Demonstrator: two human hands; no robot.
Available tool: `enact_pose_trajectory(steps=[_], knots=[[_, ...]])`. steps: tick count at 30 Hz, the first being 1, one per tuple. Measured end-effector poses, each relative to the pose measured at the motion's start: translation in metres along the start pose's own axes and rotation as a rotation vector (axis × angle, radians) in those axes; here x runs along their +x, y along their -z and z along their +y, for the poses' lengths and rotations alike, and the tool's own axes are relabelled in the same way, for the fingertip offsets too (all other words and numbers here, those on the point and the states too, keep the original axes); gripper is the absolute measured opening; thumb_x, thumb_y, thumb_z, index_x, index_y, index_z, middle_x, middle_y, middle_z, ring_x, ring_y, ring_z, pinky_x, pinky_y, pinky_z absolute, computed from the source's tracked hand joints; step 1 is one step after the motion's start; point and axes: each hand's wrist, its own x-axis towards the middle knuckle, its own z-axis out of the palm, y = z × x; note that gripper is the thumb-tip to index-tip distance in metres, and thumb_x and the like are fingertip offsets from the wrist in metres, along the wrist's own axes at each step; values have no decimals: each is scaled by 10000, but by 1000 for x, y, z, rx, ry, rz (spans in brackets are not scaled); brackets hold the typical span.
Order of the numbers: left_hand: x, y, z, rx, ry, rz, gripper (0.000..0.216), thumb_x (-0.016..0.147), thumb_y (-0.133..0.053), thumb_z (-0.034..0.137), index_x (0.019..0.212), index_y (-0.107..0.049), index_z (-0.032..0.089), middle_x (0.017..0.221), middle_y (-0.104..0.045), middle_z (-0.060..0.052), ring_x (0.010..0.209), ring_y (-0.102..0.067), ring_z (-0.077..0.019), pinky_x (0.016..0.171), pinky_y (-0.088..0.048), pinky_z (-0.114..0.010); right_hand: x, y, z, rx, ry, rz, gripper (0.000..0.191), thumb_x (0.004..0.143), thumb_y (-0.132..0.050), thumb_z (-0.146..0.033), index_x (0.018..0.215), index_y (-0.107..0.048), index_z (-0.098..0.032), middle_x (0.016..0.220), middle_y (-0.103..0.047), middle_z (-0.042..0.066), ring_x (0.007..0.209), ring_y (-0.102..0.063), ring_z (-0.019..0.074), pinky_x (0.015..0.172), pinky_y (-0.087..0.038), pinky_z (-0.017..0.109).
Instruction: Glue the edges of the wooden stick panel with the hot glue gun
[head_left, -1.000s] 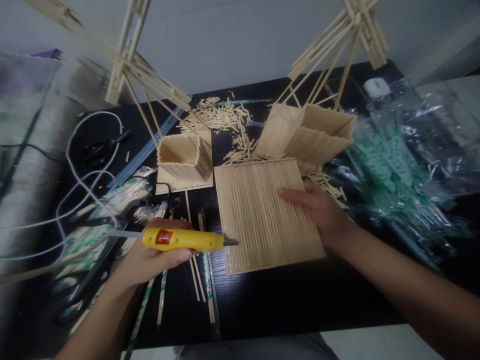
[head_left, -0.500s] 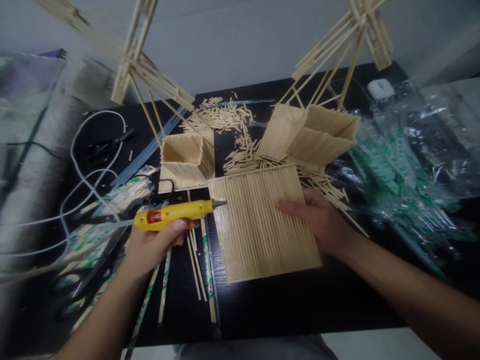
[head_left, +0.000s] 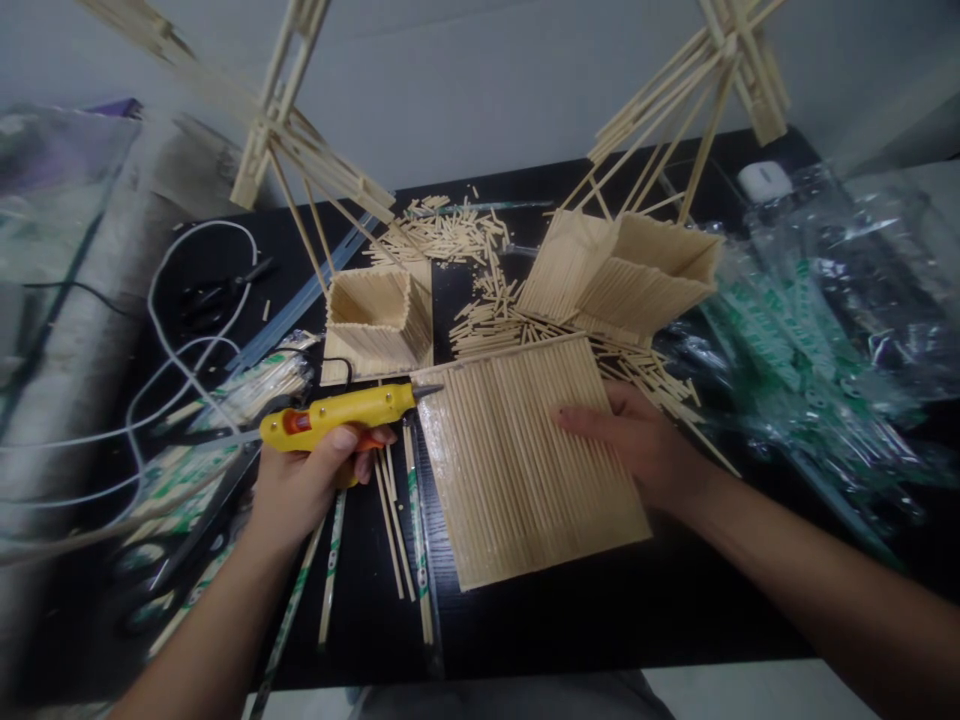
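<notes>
My left hand (head_left: 304, 490) grips a yellow glue gun (head_left: 341, 410) whose metal tip points right, at the far left corner of a flat square panel of wooden sticks (head_left: 517, 460). My right hand (head_left: 641, 445) lies flat on the right side of that panel, pressing it onto the black table (head_left: 540, 620). A small open box of sticks (head_left: 379, 318) stands just beyond the gun's tip.
A larger stick box (head_left: 622, 275) lies tilted at the back right amid loose cut sticks (head_left: 450, 235). Tall stick frames (head_left: 300, 150) rise at both back corners. Clear plastic wrappers (head_left: 817, 330) fill the right; white cables (head_left: 180, 340), scissors (head_left: 217, 290) and wrapped chopsticks (head_left: 247, 390) lie left.
My left hand moved the glue gun away from me along the panel's left edge, from its near part to its far left corner. My right hand stayed on the panel.
</notes>
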Motion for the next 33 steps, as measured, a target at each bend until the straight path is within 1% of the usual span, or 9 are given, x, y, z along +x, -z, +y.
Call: enact_pose_trajectory(steps=[3,8,12,15,20,24,27,29,33], knots=[[1,0,-4,-10,-27,21,544,894,-929,705,816,-906,168,720,-842,-86,454,-624,-149,428,-533,-279,0,2,0,1,-9,-18,265,644,-1108,-342,739,-889,-227,738,-824,29,639,-751,183,597,-590,263],[2,3,-7,-22,-22,39,530,895,-928,696,854,-905,168,766,-843,-86,461,-632,-152,444,-539,-283,1,3,2,-13,-20,-2,277,636,-1119,-350,749,-895,-233,785,-854,37,650,-763,174,595,-582,248],[0,4,-4,17,0,19,533,918,-913,680,831,-905,154,726,-819,-82,475,-622,-151,451,-536,-276,0,2,3,-7,-13,-14,284,673,-1111,-400,738,-885,-240,731,-824,24,652,-769,176,600,-580,249],[0,5,-3,50,19,-26,532,935,-901,669,830,-912,147,669,-803,-78,470,-617,-150,445,-538,-261,0,2,2,-3,-12,-3,285,670,-1110,-406,756,-890,-246,703,-806,18,647,-768,185,601,-578,263],[-1,10,-6,67,44,-82,505,941,-891,663,862,-899,164,772,-865,-99,465,-628,-148,425,-545,-261,2,0,1,0,-14,45,343,634,-1119,-455,764,-889,-236,759,-839,43,659,-783,206,636,-598,304],[-4,14,-11,97,36,-161,475,952,-892,634,874,-917,166,670,-819,-71,458,-640,-160,435,-572,-264,3,-1,-1,7,-21,83,378,615,-1111,-489,739,-858,-238,726,-813,31,653,-776,216,646,-596,328],[-8,15,-14,92,41,-251,415,956,-906,588,922,-934,176,760,-866,-90,498,-668,-166,436,-570,-260,4,0,-4,12,13,142,380,616,-1102,-476,728,-821,-245,739,-809,28,692,-789,242,667,-598,357],[-10,15,-15,100,26,-307,354,971,-906,553,964,-946,201,809,-887,-85,547,-704,-174,480,-596,-264,5,2,-6,6,34,188,382,609,-1101,-468,743,-817,-251,766,-822,35,726,-798,263,686,-605,379],[-11,15,-13,120,-37,-346,270,998,-901,503,994,-955,239,820,-898,-54,523,-690,-147,522,-611,-253,7,2,-7,0,45,242,387,600,-1095,-480,741,-817,-250,784,-838,53,757,-804,289,718,-627,410]])
